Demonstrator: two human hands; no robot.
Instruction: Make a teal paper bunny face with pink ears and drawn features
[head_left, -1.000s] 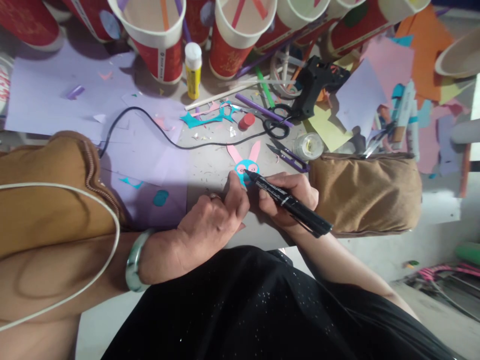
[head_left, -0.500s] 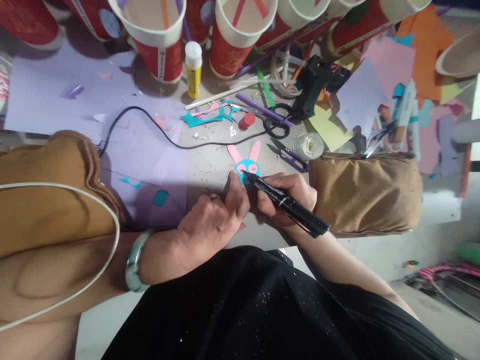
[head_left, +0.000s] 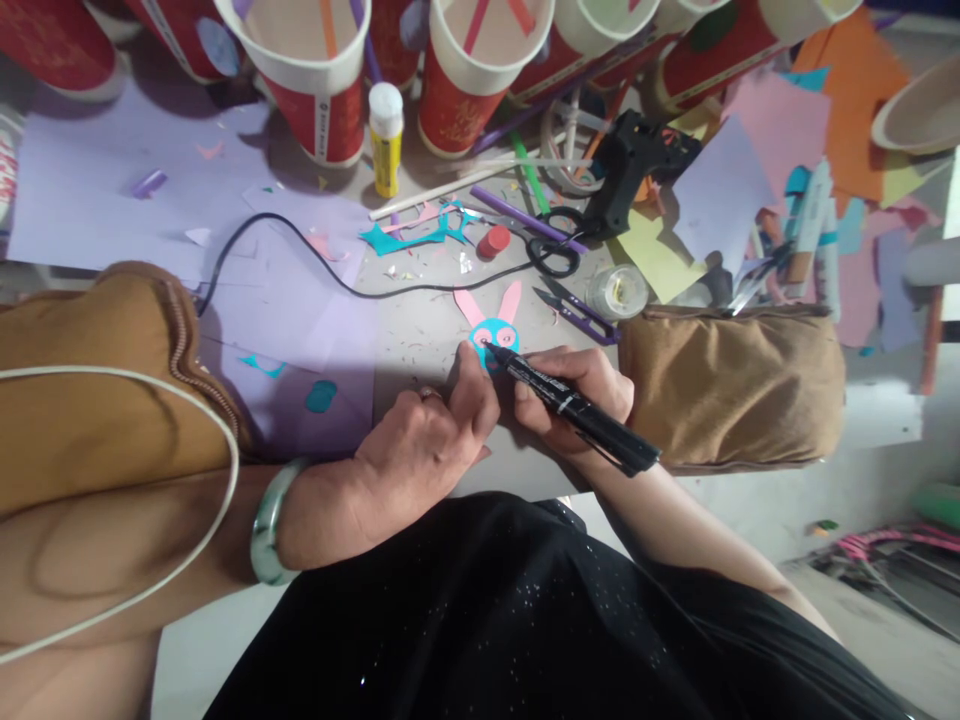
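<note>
A small paper rabbit face (head_left: 493, 329), blue with pink ears and pink round eyes, lies flat on the table. My left hand (head_left: 427, 435) is curled, its fingertips pressing the rabbit's lower left edge. In my right hand (head_left: 581, 385) is a black marker pen (head_left: 574, 405), held slantwise. Its tip touches or hovers just over the rabbit's left eye; I cannot tell which. The right eye carries a small dark mark. Part of the face's lower edge is hidden behind the fingers and the pen.
Beyond the rabbit lie a red cap (head_left: 493, 241), scissors (head_left: 553, 250), thread snips (head_left: 576, 314) and a glass jar (head_left: 618, 292). Further back are a glue stick (head_left: 386, 140), a glue gun (head_left: 628, 172) and red paper cups (head_left: 322, 105). Brown pouches (head_left: 731, 390) flank my hands.
Almost nothing differs. Both hands, the marker pen and the paper rabbit face keep their places, with the pen tip still at the left eye.
</note>
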